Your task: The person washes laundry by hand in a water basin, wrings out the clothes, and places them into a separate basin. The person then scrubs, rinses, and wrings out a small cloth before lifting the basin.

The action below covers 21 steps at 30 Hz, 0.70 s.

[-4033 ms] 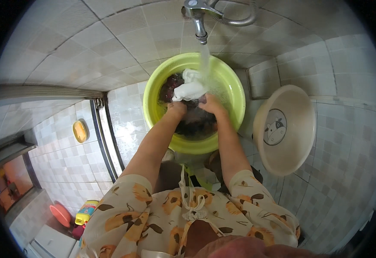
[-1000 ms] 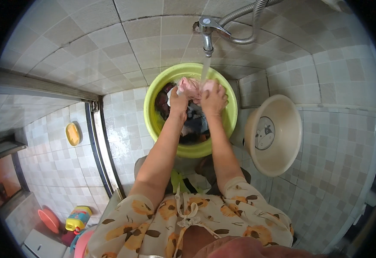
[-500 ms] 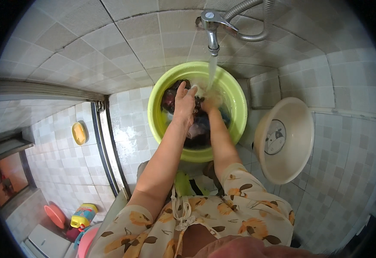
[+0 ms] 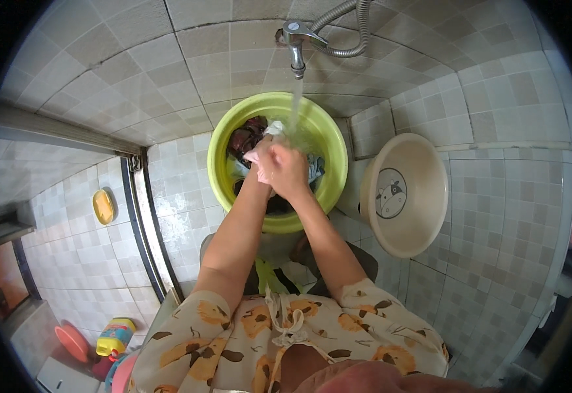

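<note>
Both my hands are over a lime-green basin [image 4: 332, 193] of water and soaked clothes. My right hand [image 4: 287, 171] is closed on a small pink cloth [image 4: 259, 162], against my left wrist. My left hand [image 4: 267, 141] lies mostly behind it, so its fingers are hidden; a white cloth [image 4: 275, 128] shows just beyond. A dark red garment [image 4: 241, 141] is bunched at the basin's left side, and a light blue cloth [image 4: 314, 168] lies at the right. Water [image 4: 296, 101] runs from the tap [image 4: 297, 56] into the basin's far side.
A cream basin [image 4: 430, 219] with a cow picture leans at the right. A flexible metal hose [image 4: 358, 39] curves beside the tap. At left, past a metal door track [image 4: 143, 216], are a yellow soap dish [image 4: 103, 207], a yellow jug [image 4: 115, 336] and a pink-red basin [image 4: 72, 343].
My right hand has come up out of the water and moved left over my left hand, with the pink cloth now showing. The whole view has shifted slightly.
</note>
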{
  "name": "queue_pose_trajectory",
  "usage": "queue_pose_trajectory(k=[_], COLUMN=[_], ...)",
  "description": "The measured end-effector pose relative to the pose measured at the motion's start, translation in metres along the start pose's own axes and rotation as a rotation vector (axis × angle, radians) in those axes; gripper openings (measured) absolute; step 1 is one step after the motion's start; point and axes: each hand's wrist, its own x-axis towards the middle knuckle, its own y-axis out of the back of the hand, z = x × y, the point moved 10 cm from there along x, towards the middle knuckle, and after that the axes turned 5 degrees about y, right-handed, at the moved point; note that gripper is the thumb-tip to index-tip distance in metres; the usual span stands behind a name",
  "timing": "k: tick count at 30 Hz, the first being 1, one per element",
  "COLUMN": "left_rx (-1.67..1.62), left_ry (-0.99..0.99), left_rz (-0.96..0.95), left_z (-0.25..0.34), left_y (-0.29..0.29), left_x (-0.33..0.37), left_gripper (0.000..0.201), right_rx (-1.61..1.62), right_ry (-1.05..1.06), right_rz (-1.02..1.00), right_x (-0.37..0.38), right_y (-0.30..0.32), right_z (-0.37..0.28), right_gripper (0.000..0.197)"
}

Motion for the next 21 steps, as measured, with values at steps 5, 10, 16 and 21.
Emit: queue_pose_trajectory(k=[5, 10, 16, 21], left_rx=[0.386, 0.584, 0.470, 0.408], left_ry=[-0.057, -0.089, -0.064, -0.126], left_rz=[0.278, 0.545, 0.618, 0.568], left_z=[-0.011, 0.024, 0.025, 0.026], left_y=[-0.056, -0.038, -0.048, -0.043], left_x=[-0.001, -0.032, -0.039, -0.028], left_gripper=[0.021, 0.039, 0.066, 0.072], right_rx=[-0.315, -0.248, -0.752, -0.693], right_ry=[-0.319, -0.303, -0.327, -0.244], right_rz=[0.334, 0.311, -0.094, -0.243], right_x=[0.014, 0.009, 0.010, 0.012], right_y=[0.048, 0.037, -0.058, -0.084], right_z=[0.184, 0.172, 0.185, 0.211], right_gripper=[0.023, 0.029, 0.058, 0.061])
